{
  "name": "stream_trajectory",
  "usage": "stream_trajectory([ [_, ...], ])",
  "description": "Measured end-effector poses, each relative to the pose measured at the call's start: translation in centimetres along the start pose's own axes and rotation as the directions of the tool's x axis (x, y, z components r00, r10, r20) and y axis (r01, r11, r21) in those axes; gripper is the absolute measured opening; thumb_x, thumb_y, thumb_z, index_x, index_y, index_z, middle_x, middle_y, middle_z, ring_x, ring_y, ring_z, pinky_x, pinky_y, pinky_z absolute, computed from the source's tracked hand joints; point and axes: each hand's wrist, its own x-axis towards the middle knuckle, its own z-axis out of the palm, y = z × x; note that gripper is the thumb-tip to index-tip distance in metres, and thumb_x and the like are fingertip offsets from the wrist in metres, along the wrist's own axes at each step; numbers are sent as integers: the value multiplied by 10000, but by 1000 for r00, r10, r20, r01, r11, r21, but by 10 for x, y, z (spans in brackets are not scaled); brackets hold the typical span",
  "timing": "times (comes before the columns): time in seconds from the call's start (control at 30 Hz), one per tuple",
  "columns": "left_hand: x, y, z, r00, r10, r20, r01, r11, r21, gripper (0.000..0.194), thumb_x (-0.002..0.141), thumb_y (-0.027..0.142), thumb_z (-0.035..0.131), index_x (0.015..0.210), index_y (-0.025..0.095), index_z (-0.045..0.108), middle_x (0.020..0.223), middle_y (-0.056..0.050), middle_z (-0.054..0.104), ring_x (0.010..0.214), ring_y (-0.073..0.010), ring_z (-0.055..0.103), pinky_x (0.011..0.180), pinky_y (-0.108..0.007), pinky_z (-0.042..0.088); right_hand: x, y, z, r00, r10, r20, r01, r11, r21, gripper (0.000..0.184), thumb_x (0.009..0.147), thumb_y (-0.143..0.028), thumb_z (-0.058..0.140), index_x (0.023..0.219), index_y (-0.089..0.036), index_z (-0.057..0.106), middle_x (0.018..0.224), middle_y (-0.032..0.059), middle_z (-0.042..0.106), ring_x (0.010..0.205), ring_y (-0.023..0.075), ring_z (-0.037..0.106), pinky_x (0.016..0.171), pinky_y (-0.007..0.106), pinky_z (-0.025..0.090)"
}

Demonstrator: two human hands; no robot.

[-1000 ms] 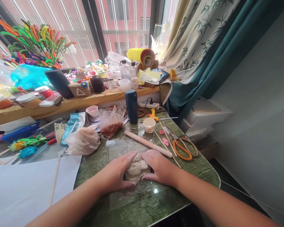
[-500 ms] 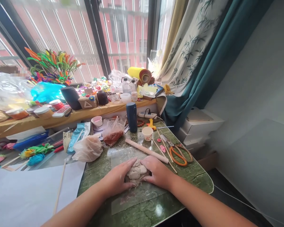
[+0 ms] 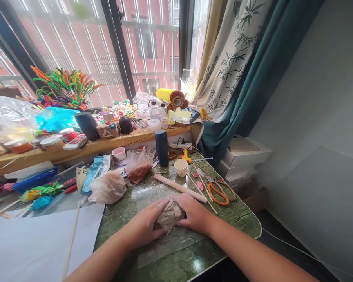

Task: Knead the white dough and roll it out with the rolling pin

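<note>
A lump of pale grey clay (image 3: 169, 214) with a rough, creased surface rests on a clear plastic sheet (image 3: 155, 252) on the green table. My left hand (image 3: 149, 220) wraps its left side, thumb low near the front. From the right, my right hand (image 3: 192, 212) cups the same lump, with its fingers over the far edge. Both hands press the clay between them, and the fingertips at the back nearly meet. Just beyond my right hand lies a wooden rolling pin (image 3: 180, 188).
Right of the rolling pin are thin sticks (image 3: 200, 192) and orange-handled scissors (image 3: 220, 192). Behind stand a paper cup (image 3: 181, 167) and a dark blue bottle (image 3: 162, 149). Plastic bags (image 3: 108, 187) sit at the left, beside white paper (image 3: 41, 243). A cluttered windowsill (image 3: 129, 138) runs behind.
The clay looks squeezed narrower and more upright between my hands, which have drawn slightly closer together. The whole view has shifted a little.
</note>
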Motion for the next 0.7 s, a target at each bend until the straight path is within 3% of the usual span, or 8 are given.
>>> stream_trajectory([
  [0.17,2,5,-9,999,-7,32,7,1000,-19,969,700,174,761,1578,320,378,1624,-87,421,1472,-352,424,1227,-507,357,-2,-6,-4,998,-49,-45,50,999,12,745,781,-398,858,1428,-202,543,1358,125,646,1273,316,572,1126,475,430],
  [0.3,3,9,-10,986,-165,-28,165,986,9,1038,653,311,860,1576,288,384,1690,-119,277,1526,-383,318,1234,-527,325,-4,-2,-1,994,-74,-85,73,997,-18,732,774,-400,863,1403,-190,554,1329,138,654,1254,318,584,1104,483,450],
  [0.37,1,14,-10,944,-318,-91,321,947,17,1063,673,356,842,1599,235,333,1659,-164,334,1501,-388,363,1216,-533,343,-5,1,1,990,-77,-118,72,996,-43,749,755,-398,876,1394,-181,554,1349,155,641,1276,335,573,1118,508,437],
  [0.47,-4,27,-10,864,-500,-61,501,865,-3,1050,694,408,810,1601,187,330,1534,-202,512,1412,-402,487,1166,-533,394,-5,5,4,988,-82,-132,75,996,-57,769,744,-389,881,1402,-182,541,1381,160,628,1307,345,557,1137,529,420],
  [0.6,-9,38,-12,826,-564,-22,558,822,-112,1065,644,403,832,1580,173,378,1519,-200,537,1387,-407,515,1158,-508,394,-3,6,3,993,-92,-67,90,995,-37,807,760,-347,871,1459,-197,498,1445,152,599,1353,343,536,1157,525,409],
  [0.7,-6,29,-13,796,-605,41,588,755,-290,977,662,457,821,1526,178,461,1392,-188,654,1239,-393,641,1080,-493,469,-3,5,2,997,-72,-34,71,997,-17,820,777,-329,856,1490,-200,472,1450,152,599,1347,340,550,1152,514,421],
])
